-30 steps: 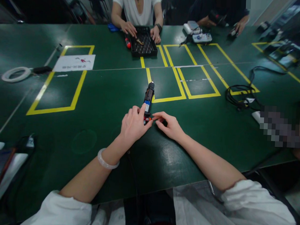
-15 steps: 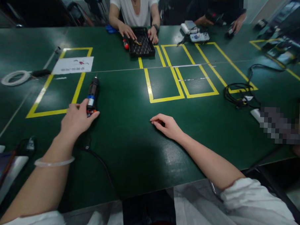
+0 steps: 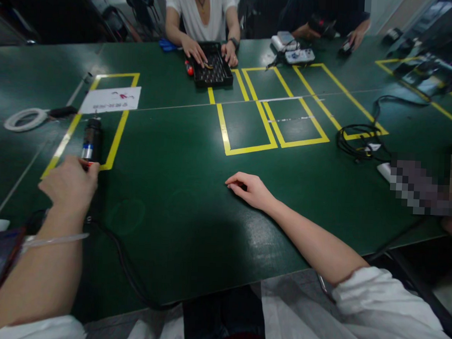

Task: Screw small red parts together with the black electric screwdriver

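Observation:
My left hand [image 3: 71, 183] is closed around the rear end of a black electric screwdriver [image 3: 92, 137] with a blue and silver band. The tool lies over the yellow taped rectangle on the left, its tip pointing away from me toward a white printed card [image 3: 111, 99]. A black cord [image 3: 122, 262] runs from near my left wrist to the table's front edge. Loosely curled, my right hand [image 3: 252, 189] rests on the green table [image 3: 180, 187], thumb and fingertips together; I see nothing in it.
Yellow tape rectangles [image 3: 249, 149] mark the middle and right. Across the table, a person's hands touch a black tray [image 3: 214, 81]. A coiled black cable [image 3: 356, 140] lies right, a white ring-shaped coil [image 3: 26, 119] left. A power strip [image 3: 300, 56] sits at the back.
My left hand and the electric screwdriver have moved left, from beside the left taped rectangle to over it. The cord shifted along with them. My right hand stays where it was.

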`<state>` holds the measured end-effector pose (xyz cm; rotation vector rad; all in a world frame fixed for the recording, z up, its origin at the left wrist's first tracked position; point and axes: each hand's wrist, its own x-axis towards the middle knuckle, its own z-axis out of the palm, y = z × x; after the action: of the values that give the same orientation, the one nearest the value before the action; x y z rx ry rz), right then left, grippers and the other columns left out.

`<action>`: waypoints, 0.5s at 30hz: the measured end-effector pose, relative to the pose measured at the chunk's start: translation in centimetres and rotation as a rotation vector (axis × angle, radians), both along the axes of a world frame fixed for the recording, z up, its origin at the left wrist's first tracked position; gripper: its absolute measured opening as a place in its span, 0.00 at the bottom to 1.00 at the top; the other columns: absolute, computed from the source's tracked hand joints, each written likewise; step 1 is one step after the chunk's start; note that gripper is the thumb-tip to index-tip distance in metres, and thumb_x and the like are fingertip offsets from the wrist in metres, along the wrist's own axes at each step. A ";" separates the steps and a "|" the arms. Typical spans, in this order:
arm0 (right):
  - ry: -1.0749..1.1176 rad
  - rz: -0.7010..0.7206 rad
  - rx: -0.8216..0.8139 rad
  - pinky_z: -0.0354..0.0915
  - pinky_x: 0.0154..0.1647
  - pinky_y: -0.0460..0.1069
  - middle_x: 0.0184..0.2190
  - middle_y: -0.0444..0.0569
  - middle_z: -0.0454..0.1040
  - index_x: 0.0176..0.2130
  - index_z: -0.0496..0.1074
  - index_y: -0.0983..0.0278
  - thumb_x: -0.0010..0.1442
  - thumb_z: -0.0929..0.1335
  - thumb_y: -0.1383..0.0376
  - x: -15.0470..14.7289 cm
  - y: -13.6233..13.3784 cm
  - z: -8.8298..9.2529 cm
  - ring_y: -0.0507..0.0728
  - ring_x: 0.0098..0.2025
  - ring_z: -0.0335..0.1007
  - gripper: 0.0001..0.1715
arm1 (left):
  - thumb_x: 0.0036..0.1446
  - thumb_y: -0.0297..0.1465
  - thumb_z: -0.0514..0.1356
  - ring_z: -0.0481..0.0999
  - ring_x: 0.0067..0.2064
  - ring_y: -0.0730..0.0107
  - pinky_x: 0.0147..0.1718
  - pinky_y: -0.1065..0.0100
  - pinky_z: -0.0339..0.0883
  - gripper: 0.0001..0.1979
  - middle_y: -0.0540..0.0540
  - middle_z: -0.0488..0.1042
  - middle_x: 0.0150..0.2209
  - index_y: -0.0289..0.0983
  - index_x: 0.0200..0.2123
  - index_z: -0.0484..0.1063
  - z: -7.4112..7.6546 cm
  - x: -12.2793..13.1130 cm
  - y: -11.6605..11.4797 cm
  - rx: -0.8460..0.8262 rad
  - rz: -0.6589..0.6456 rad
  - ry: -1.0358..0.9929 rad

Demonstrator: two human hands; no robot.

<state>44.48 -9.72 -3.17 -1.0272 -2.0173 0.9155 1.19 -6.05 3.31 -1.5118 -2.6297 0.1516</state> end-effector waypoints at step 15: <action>0.257 0.013 -0.250 0.68 0.38 0.48 0.35 0.47 0.78 0.47 0.72 0.65 0.63 0.69 0.63 -0.1 0.1 -0.1 0.52 0.34 0.73 0.13 | 0.65 0.42 0.53 0.72 0.36 0.68 0.39 0.66 0.66 0.23 0.47 0.73 0.34 0.34 0.57 0.68 0.0 18.5 -0.9 -0.123 -0.802 -1.151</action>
<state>44.38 -9.62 -3.23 -0.9713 -1.7288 1.2628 19.71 -6.99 3.27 -3.2374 -2.2280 -0.8687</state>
